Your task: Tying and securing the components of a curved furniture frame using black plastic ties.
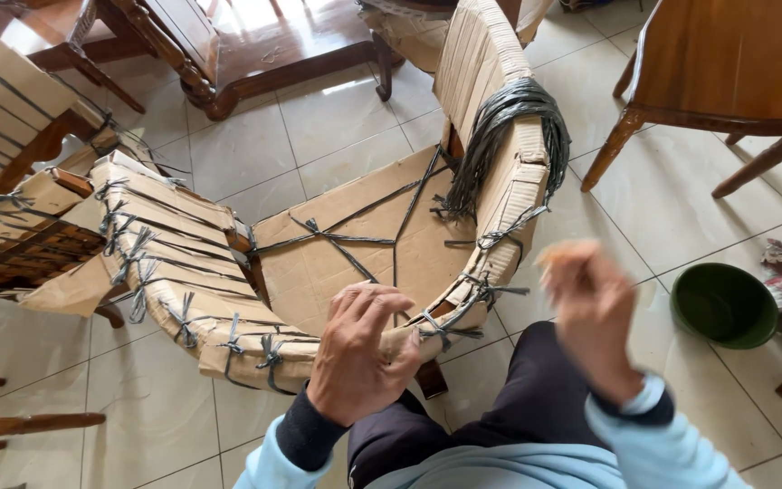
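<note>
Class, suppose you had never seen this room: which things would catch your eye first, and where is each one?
First, the cardboard-wrapped chair in the middle, bound all over with grey straps, a thick bundle of straps draped over its arm on the right. Next, the left hand resting on the chair's near edge, while the right hand is raised and blurred beside it. A green bowl sits on the tiled floor at the right.

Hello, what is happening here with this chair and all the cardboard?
A person sits facing a chair wrapped in cardboard that is tied on with dark plastic straps. The left hand rests on the wrapped front edge, fingers bent near a knotted strap. The right hand is raised beside the chair and blurred, so what it holds is unclear. A green bowl sits on the tiled floor.
</note>
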